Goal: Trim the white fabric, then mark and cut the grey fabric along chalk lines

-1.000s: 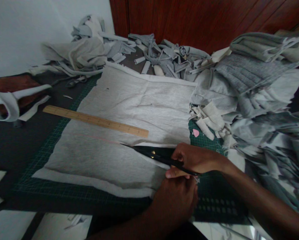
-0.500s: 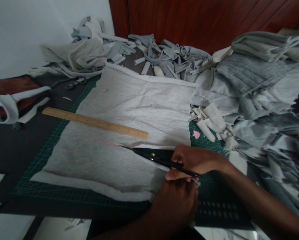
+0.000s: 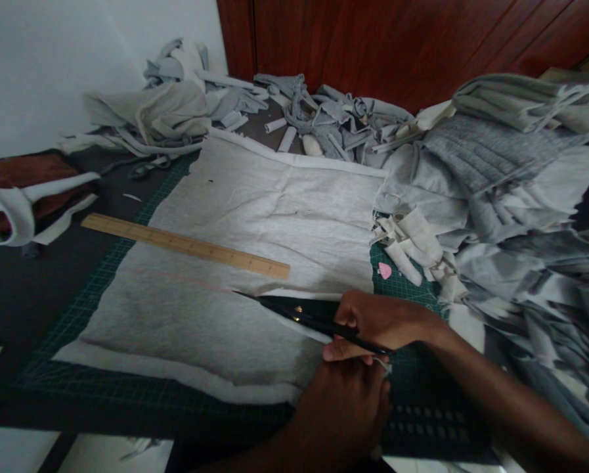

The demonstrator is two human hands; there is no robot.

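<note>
A sheet of light grey fabric (image 3: 269, 223) lies on a green cutting mat (image 3: 111, 295), with a slit running in from its right edge. My right hand (image 3: 380, 322) is wrapped round the handles of black scissors (image 3: 299, 314), whose tips lie in the fabric at the slit's inner end. A faint reddish line (image 3: 196, 281) continues leftward from those tips. Just below, my left hand (image 3: 343, 397) is closed on the near flap's right end, touching my right hand; its fingertips are mostly hidden. Above the line, a wooden ruler (image 3: 186, 245) rests across the fabric.
Heaps of grey fabric scraps (image 3: 511, 177) cover the right side and the back. A small pink piece (image 3: 384, 270) sits on the mat by the scraps. At the left lies a reddish-brown item with white strips (image 3: 33, 190). A wooden panel (image 3: 373, 46) stands behind.
The scissor handles look slightly closer together, with the tips in nearly the same place on the fabric. The view has tilted a little. Both hands keep their hold.
</note>
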